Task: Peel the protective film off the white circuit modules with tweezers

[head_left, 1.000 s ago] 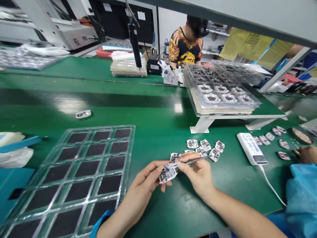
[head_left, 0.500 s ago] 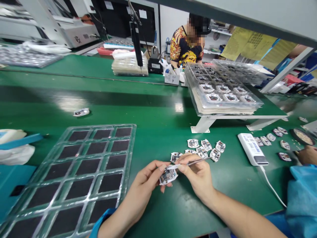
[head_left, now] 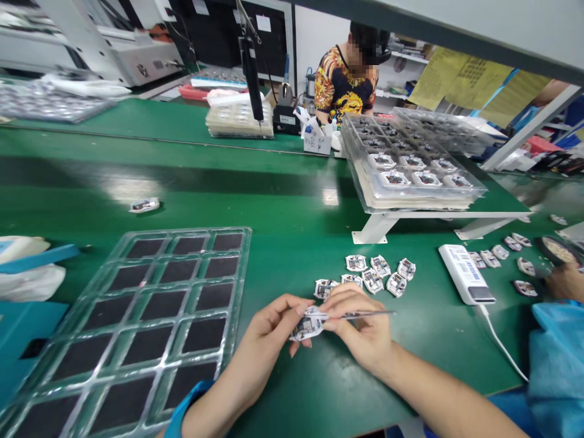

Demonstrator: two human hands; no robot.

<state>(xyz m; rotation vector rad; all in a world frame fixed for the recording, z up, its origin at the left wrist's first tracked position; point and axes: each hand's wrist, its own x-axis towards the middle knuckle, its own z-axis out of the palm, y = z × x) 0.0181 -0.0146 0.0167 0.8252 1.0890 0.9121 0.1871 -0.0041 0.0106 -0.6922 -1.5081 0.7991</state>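
My left hand [head_left: 269,331] pinches a small white circuit module [head_left: 305,328] just above the green table [head_left: 283,243]. My right hand [head_left: 360,325] grips thin metal tweezers [head_left: 365,314], their tip resting on the module and the shaft lying nearly level. Just beyond my hands lies a cluster of several similar modules [head_left: 371,274]. A clear plastic tray [head_left: 137,316] with dark empty pockets sits to the left of my hands.
A raised stand holds stacked clear trays [head_left: 410,173] of modules at the right rear. A white scanner-like device [head_left: 465,274] with a cable lies to the right. A co-worker's hand [head_left: 566,281] and blue sleeve are at the far right; another person sits behind the table. One stray module [head_left: 144,205] lies far left.
Both hands have sunk slightly toward me with the module. The tweezers have swung from a raised slant to nearly level.
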